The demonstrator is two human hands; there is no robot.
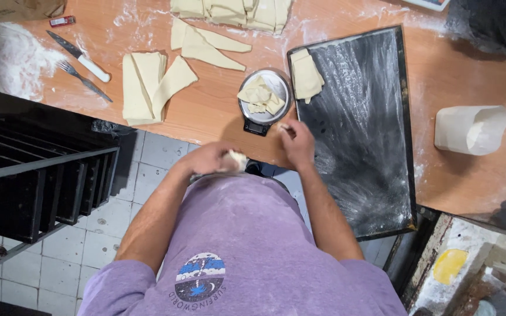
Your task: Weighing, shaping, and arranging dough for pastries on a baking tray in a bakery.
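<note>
Floured table [218,111] | left hand [209,159] closed on dough piece [237,158] | right hand [297,143] pinching

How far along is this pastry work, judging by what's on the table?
Early, it seems. Done: one folded dough piece lies on the floured black baking tray, which is otherwise bare. In hand: the left hand grips a lump of dough, the right hand pinches a bit beside the scale bowl of scraps. Left: cut dough triangles and a stack wait.
</note>
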